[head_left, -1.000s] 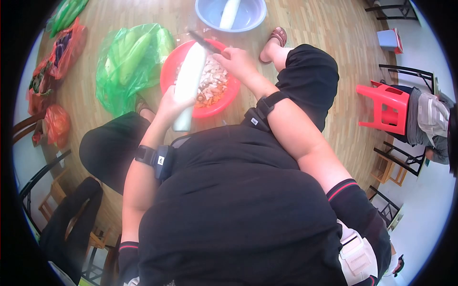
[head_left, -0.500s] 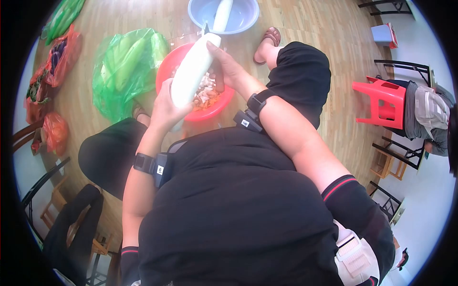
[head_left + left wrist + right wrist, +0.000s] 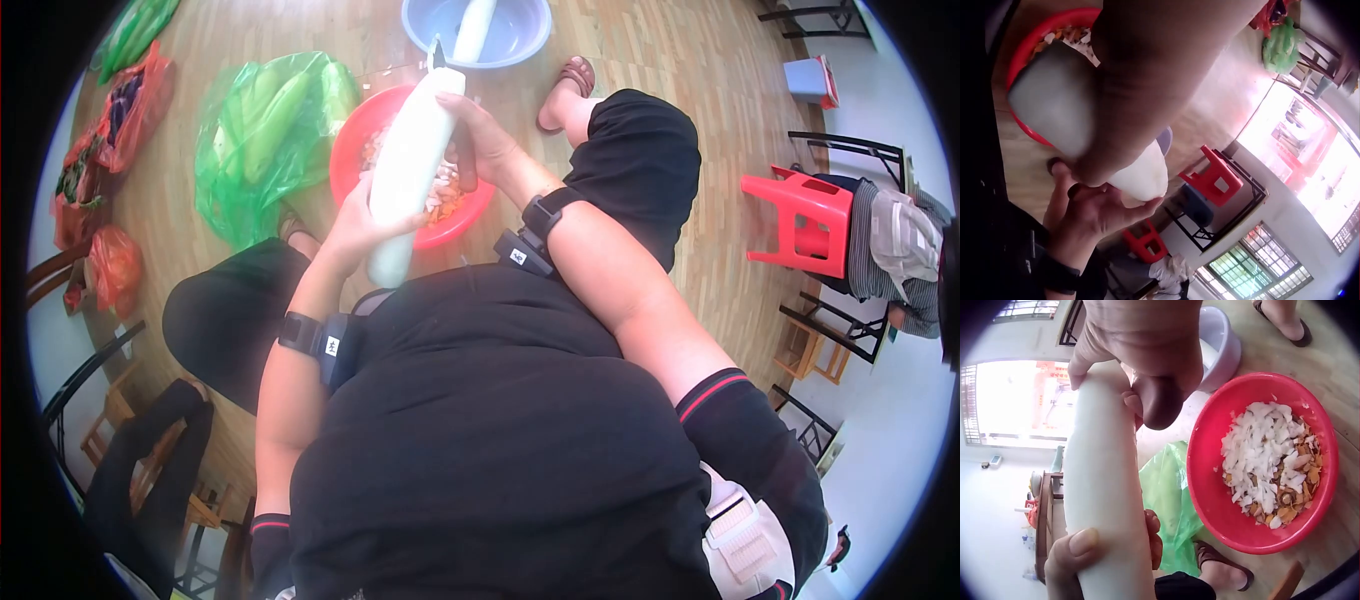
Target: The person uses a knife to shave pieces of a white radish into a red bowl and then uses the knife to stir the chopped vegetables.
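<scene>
A long, peeled white radish is held slantwise over the red basin in the head view. My left hand grips its lower part, thumb across the near face in the right wrist view. At the upper end, my right hand lays its thumb on the radish while its fingers wrap the brown handle of a knife. The knife's blade shows beyond the radish's top, its middle hidden behind the radish. White and orange peelings lie in the basin.
Beyond the red basin stands a blue basin with another white radish in it. Left of the red basin, a green bag holds several pale green vegetables. Red bags lie farther left; a red stool stands at right.
One second ago the knife lay across the radish's right side with my right hand lower. Since then that hand has come onto the radish's upper end, the blade now pointing up beyond it.
</scene>
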Demonstrator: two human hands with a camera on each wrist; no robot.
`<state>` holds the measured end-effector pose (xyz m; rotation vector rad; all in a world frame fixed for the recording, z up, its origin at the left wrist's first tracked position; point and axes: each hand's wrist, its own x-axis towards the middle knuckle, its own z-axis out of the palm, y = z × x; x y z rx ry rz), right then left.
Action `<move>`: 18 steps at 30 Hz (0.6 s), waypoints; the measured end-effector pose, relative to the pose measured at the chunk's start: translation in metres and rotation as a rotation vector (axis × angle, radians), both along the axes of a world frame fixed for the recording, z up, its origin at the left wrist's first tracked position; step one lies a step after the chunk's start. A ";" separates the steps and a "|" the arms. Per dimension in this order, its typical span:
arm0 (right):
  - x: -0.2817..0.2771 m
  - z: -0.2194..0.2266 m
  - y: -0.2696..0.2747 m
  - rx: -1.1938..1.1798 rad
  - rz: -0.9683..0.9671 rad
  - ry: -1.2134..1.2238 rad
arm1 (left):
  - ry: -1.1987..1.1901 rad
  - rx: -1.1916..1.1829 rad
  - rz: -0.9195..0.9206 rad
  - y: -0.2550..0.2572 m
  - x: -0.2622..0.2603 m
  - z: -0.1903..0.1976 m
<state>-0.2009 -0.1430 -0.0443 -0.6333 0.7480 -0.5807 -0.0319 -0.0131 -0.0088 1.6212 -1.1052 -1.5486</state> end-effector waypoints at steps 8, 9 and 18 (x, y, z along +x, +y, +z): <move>0.002 0.011 0.000 -0.122 0.057 -0.034 | 0.560 0.197 0.090 0.004 0.006 -0.001; 0.002 0.007 0.000 -0.119 0.035 -0.013 | 0.560 0.198 0.089 0.005 0.006 -0.002; -0.005 -0.004 -0.003 -0.289 -0.159 0.422 | 0.578 0.139 0.314 0.005 0.014 -0.026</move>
